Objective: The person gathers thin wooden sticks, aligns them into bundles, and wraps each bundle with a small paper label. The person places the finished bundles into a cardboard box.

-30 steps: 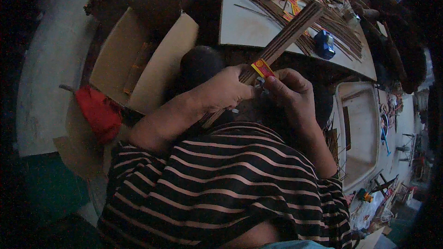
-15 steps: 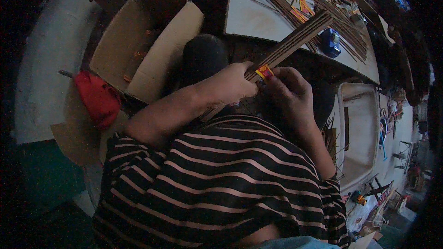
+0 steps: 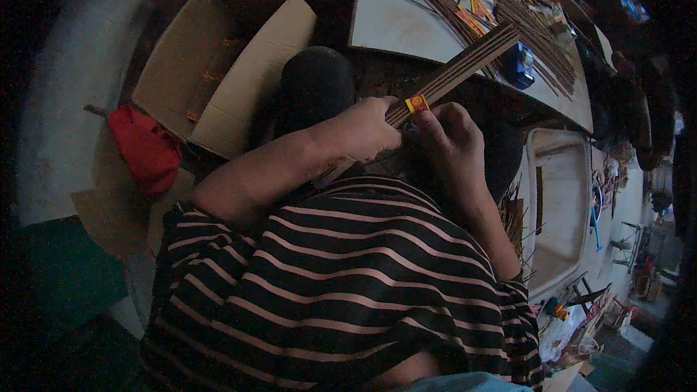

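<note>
My left hand [image 3: 370, 129] is closed around a bundle of long, thin brown sticks [image 3: 472, 64] that look like incense sticks. The bundle slants up to the right, its far end reaching over the table's edge. Across it, just beyond my left fist, lies a small yellow-and-red paper label [image 3: 417, 104]. My right hand [image 3: 454, 134] pinches this label at its lower edge with thumb and fingers, against the sticks. The near end of the bundle shows partly below my left wrist.
Ahead stands a white table [image 3: 396, 11] with loose brown sticks [image 3: 541, 40], more labels [image 3: 473, 18] and a blue tape dispenser [image 3: 518, 65]. An open cardboard box [image 3: 243, 72] is at the left, near a red cloth [image 3: 145, 152]. A white tub [image 3: 559, 210] sits at the right.
The label, slanting off the sticks before, now lies flatter across the bundle. My right fingers have shifted slightly with it. My left hand keeps its hold; the whole view has moved a little.
</note>
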The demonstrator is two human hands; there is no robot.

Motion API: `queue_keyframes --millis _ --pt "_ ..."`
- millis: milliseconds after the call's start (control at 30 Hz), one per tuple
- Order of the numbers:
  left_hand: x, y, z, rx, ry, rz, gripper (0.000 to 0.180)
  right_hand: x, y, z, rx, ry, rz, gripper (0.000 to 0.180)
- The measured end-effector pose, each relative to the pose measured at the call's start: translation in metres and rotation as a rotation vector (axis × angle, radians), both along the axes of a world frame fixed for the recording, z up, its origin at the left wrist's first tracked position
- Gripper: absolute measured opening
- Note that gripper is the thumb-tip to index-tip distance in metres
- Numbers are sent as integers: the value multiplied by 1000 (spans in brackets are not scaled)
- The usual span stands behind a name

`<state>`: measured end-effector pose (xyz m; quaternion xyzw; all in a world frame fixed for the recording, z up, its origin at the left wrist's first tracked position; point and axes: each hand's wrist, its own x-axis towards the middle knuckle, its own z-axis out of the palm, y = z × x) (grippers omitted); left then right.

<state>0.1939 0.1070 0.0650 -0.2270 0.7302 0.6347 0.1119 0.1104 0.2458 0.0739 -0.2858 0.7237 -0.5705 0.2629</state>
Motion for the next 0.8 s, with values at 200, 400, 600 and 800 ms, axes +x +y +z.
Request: queue_keyframes --millis 200,400,600,800 --pt "3 -1 3 -1 -12 9 43 0 -3 -4 3 -51 30 19" --pt "2 2 -12 -54 86 4 43 5 -8 0 9 -118 -6 21" --pt "3 2 -11 -159 49 -36 43 2 -9 9 143 -138 10 22" --pt "7 6 -10 -62 68 -28 41 -2 -9 5 182 -166 53 30"
